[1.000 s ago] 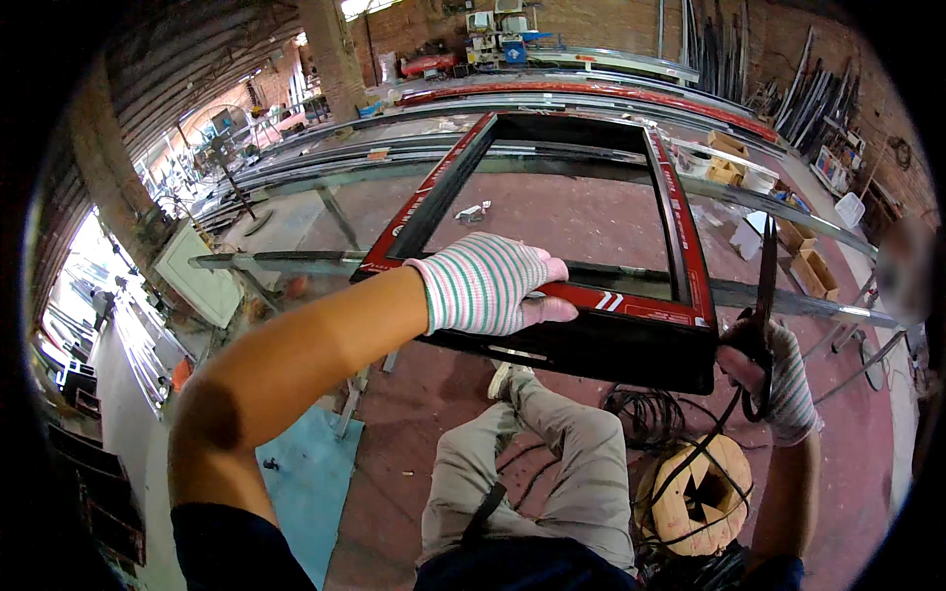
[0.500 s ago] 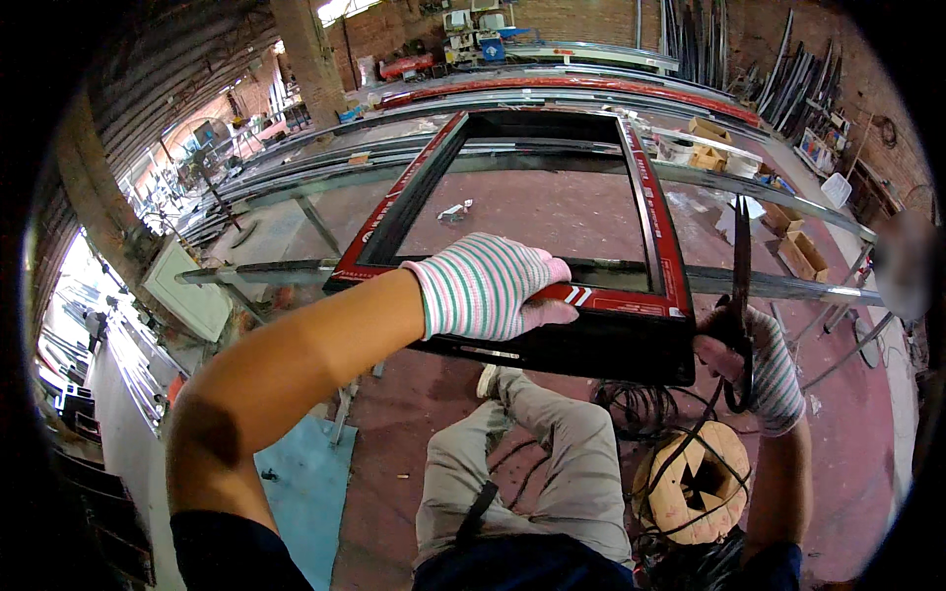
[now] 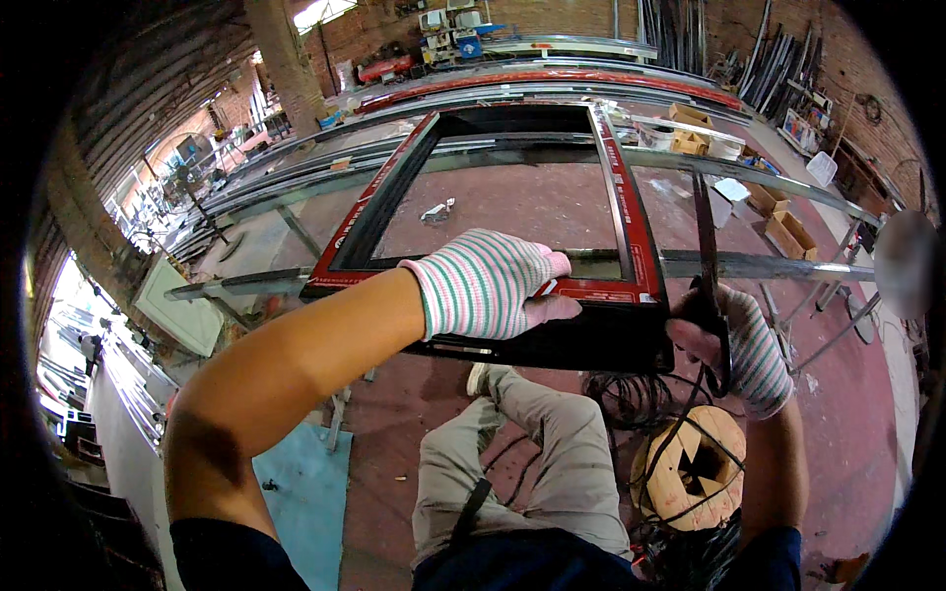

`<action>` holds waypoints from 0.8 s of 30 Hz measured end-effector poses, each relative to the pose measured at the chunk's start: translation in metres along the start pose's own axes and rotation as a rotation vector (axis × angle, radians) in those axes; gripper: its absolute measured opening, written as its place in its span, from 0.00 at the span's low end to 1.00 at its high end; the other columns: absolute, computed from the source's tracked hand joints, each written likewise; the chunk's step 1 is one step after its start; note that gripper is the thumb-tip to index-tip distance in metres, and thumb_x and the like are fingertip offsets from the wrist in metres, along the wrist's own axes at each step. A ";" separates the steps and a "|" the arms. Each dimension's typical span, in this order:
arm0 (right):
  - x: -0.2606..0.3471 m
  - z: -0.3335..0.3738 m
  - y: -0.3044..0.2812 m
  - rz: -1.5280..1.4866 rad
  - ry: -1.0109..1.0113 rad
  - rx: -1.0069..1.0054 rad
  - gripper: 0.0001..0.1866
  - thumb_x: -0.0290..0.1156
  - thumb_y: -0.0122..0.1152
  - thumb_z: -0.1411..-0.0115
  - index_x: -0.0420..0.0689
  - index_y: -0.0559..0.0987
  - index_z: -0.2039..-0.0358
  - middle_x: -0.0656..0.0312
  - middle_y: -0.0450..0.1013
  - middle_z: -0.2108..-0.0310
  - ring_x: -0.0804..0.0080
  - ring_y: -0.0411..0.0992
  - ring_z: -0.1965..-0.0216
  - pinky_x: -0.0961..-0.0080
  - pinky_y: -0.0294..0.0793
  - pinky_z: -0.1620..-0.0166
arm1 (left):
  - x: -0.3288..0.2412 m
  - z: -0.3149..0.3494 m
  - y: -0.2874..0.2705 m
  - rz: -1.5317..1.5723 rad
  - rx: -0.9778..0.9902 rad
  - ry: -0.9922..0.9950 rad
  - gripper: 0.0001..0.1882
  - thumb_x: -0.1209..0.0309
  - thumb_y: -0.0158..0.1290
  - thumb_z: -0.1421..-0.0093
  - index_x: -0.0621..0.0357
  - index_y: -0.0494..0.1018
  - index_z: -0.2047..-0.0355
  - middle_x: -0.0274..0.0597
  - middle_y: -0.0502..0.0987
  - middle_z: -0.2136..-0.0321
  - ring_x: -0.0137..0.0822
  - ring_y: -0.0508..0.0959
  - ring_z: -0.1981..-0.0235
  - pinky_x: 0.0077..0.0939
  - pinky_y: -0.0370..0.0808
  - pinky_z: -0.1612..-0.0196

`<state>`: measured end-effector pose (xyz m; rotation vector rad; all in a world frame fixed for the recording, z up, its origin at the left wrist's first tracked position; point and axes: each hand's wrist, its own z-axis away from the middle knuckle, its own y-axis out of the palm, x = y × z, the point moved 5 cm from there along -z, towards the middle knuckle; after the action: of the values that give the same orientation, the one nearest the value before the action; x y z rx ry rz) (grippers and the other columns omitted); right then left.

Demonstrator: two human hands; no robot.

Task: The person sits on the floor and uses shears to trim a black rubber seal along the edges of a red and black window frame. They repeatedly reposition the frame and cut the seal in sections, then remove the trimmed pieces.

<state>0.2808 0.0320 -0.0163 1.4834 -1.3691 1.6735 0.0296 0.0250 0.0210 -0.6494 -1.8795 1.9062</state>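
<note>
The left fingers [image 3: 558, 266] pinch the frame [image 3: 639, 236], which should sit still, while the right fingers [image 3: 695, 340] close around the upright scissors [image 3: 706, 231].

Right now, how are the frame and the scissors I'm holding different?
Color: the frame is red and black, while the scissors look dark all over.
Shape and size: the frame is a large rectangle with an open middle; the scissors are much smaller and narrow.
Grip: your left hand grasps the frame's near edge, while your right hand holds the scissors, blades pointing up.
Shared: both are in gloved hands.
</note>
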 end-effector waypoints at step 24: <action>-0.008 -0.008 -0.003 0.002 -0.055 -0.007 0.11 0.32 0.71 0.43 0.39 0.79 0.68 0.69 0.73 0.76 0.84 0.67 0.73 0.79 0.71 0.69 | -0.012 -0.010 0.002 0.052 -0.136 0.121 0.20 0.55 0.54 0.35 0.58 0.75 0.53 0.54 0.79 0.62 0.55 0.80 0.60 0.42 0.77 0.57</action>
<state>0.2823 0.0424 -0.0218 1.5345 -1.4039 1.6382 0.0456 0.0265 0.0193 -0.8442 -1.9446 1.7391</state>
